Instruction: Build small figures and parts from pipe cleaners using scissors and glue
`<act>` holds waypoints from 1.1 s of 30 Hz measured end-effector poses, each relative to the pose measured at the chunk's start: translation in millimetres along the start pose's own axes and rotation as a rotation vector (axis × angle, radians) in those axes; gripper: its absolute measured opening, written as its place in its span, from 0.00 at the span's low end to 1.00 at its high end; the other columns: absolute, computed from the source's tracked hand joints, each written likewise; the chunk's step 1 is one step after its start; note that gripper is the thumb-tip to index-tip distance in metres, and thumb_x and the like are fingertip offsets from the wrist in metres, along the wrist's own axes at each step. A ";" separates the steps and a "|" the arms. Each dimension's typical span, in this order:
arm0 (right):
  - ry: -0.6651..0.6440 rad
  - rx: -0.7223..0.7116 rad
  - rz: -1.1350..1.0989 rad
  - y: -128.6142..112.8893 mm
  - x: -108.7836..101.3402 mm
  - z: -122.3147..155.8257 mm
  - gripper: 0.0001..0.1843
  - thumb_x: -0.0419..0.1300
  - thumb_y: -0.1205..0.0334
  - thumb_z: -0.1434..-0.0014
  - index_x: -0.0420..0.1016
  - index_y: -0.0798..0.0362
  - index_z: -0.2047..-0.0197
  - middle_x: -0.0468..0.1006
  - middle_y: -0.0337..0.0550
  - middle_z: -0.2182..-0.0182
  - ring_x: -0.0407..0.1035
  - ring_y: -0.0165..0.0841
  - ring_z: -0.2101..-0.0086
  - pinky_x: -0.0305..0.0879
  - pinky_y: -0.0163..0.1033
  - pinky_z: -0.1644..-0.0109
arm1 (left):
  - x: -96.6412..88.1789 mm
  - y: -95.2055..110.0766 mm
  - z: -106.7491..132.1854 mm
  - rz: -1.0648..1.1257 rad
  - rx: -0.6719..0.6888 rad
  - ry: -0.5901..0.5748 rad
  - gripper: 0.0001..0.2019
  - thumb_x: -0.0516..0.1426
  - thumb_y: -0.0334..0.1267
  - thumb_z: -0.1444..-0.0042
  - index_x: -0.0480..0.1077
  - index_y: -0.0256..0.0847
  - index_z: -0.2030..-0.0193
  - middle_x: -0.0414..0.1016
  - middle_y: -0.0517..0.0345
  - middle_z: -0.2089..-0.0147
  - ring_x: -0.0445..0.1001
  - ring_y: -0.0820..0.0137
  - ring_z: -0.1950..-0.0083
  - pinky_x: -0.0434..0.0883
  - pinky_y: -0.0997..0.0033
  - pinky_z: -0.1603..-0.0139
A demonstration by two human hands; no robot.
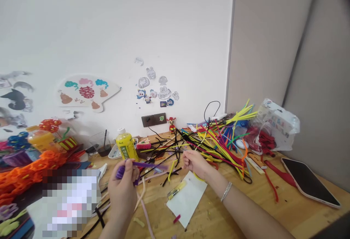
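My left hand (124, 179) is closed around a purple pipe cleaner (149, 165), bunched into a coil in the fingers. Its loose end reaches right toward my right hand and looks blurred. My right hand (193, 161) is curled with fingers pressed together above the table. A curved yellow piece (197, 177) shows under its wrist side; I cannot make out whether the hand grips it. Below lies a white sheet of paper (188, 199) with a yellow-capped small tube (176, 190) across its upper left corner.
A heap of colourful pipe cleaners (216, 140) spreads along the back right. A yellow-labelled drink bottle (126, 146) stands behind my left hand. Orange fuzzy craftwork (35, 169) fills the left side. A tablet (310, 182) lies at the right edge, near a plastic bag (284, 126).
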State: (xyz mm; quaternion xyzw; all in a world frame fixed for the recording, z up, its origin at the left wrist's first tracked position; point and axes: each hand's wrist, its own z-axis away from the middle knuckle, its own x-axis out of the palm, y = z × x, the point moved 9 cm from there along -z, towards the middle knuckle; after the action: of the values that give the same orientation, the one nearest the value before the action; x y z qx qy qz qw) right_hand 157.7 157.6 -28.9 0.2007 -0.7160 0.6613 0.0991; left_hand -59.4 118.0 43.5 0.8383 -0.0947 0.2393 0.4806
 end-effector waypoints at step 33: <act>-0.075 -0.066 0.204 6.6 25.5 9.6 0.20 0.58 0.46 0.53 0.67 0.56 0.80 0.62 0.31 0.91 0.55 0.24 0.87 0.54 0.31 0.80 | -1.7 -31.9 0.8 0.027 -0.142 0.005 0.08 0.61 0.40 0.56 0.68 0.38 0.72 0.55 0.71 0.86 0.52 0.82 0.84 0.52 0.82 0.83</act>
State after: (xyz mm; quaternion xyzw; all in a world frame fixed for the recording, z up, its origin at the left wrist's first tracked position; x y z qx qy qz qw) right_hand 133.2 144.5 -25.5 0.1482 -0.7572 0.6361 0.0110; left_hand -48.2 133.8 18.1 0.8001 -0.1218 0.2404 0.5359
